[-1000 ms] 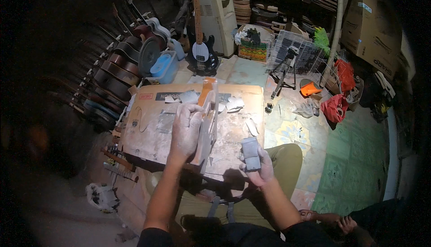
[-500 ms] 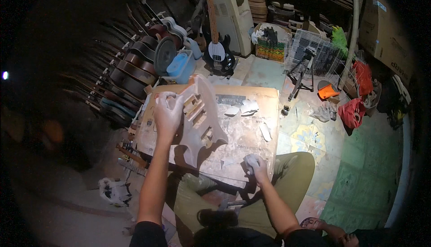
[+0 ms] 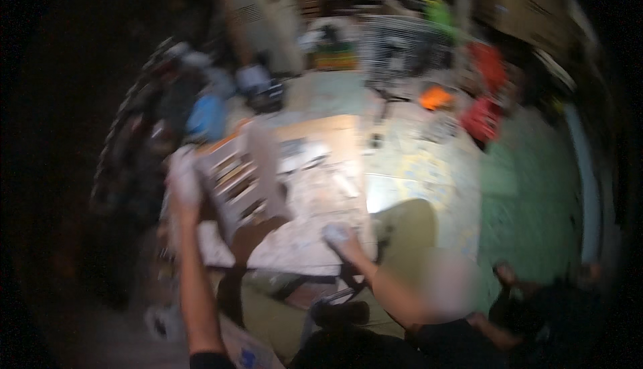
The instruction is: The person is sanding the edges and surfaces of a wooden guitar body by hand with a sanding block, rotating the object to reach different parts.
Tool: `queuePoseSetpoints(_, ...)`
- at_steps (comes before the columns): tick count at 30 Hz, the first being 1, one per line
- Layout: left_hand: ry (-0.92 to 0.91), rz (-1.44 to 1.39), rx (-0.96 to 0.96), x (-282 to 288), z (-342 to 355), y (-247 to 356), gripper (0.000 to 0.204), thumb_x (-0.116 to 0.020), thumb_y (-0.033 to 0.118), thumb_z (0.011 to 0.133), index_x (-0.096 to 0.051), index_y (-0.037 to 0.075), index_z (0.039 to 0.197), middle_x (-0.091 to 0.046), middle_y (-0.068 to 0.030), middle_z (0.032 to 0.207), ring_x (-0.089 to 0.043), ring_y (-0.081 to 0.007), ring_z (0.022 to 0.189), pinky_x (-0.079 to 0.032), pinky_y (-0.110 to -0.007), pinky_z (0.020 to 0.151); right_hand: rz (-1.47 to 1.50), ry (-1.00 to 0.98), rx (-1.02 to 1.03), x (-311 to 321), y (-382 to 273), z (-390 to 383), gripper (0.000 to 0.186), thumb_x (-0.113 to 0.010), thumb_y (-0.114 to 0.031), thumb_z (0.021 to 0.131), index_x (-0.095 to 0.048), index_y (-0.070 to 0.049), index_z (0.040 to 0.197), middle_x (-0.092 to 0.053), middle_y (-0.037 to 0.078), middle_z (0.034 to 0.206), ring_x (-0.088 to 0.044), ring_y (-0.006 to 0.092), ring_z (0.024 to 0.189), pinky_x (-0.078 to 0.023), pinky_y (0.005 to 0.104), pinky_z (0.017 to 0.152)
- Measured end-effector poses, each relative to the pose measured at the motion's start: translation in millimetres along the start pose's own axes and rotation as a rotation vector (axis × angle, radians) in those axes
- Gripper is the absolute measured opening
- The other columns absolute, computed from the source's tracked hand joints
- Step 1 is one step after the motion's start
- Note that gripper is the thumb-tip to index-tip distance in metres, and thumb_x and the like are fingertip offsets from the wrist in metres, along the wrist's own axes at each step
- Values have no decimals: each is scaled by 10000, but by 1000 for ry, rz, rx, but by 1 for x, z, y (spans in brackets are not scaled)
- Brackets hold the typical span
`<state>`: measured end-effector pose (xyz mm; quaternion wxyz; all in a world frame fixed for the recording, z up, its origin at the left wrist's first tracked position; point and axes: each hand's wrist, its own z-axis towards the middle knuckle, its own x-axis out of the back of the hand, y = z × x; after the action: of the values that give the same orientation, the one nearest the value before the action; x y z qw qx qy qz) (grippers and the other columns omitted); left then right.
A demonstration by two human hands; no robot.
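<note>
My left hand (image 3: 186,180), pale with dust, grips the edge of an unpainted electric guitar body (image 3: 266,168). The body is tilted up above a cardboard-covered work surface (image 3: 315,235), and its routed cavities face right. My right hand (image 3: 343,240) is low near the front right of the cardboard, apart from the guitar body. Its fingers are curled round something pale that blur and the hand itself hide. White scraps (image 3: 346,185) lie on the cardboard beyond it.
Finished guitars stand blurred at left, near a blue tub (image 3: 206,119). A dark bass (image 3: 262,91) leans at the back. Behind are a wire cage (image 3: 402,44), an orange object (image 3: 436,97) and a red bag (image 3: 481,119). Another person (image 3: 556,309) sits close at lower right.
The whole view has swung right and blurred, so things sit farther left. The guitar body is turned somewhat, still in my left hand. More of the other person shows at lower right.
</note>
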<state>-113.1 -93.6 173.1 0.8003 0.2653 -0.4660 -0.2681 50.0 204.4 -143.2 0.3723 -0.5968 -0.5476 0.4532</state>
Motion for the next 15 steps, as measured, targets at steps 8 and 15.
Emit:
queuePoseSetpoints(8,-4,29,-1,-75,31,-10,308,-541,215,947,-615,17,1170,-615,-107,1136,-554,-225,1067,-408,-338,961,-424,60,271,10,-21,-24,476,-690,-359,883,-626,-85,1267,-638,162,1211,-610,332,1124,-467,411,991)
queuePoseSetpoints(15,-19,159,-147,-109,19,35,254,-557,237,939,-587,16,1061,-597,-127,1012,-545,-269,946,-413,-367,863,-582,130,502,59,-92,-41,564,-717,-321,828,-579,-94,1325,-599,150,1175,-598,342,1093,-493,413,935)
